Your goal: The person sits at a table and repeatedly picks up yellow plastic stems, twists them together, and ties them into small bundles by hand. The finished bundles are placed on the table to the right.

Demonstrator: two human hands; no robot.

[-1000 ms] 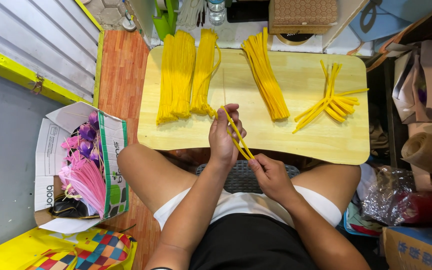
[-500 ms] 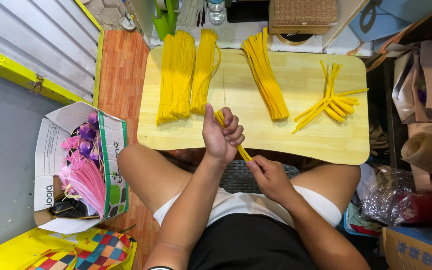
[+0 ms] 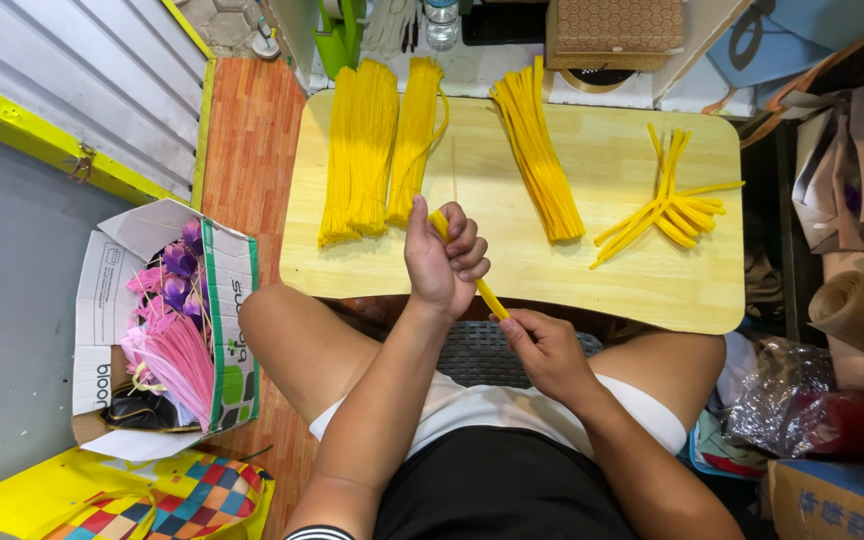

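Overhead view of a seated person working w/ both hands just in front of a low wooden counter (image 3: 572,270). The left hand (image 3: 442,262) is curling shut around the upper part of a short bundle of yellow pipe cleaners (image 3: 484,293), fingers wrapping tight, thumb pointing up. The right hand (image 3: 544,348), lower and nearer the body, is pinching the bundle's bottom end btwn thumb and fingertips. The bundle is running diagonally btwn the two hands, over the counter's near edge and the person's lap.

Beyond the left hand, on the counter, two thick stacks of long yellow pipe cleaners (image 3: 377,150) are lying side by side. Beyond the right hand a slimmer slanting stack (image 3: 537,150) is lying, and further right a fanned cluster of bent yellow pieces (image 3: 667,205). Far left of the left hand, on the floor, an open cardboard box (image 3: 167,320) is holding pink and purple craft flowers (image 3: 167,330).
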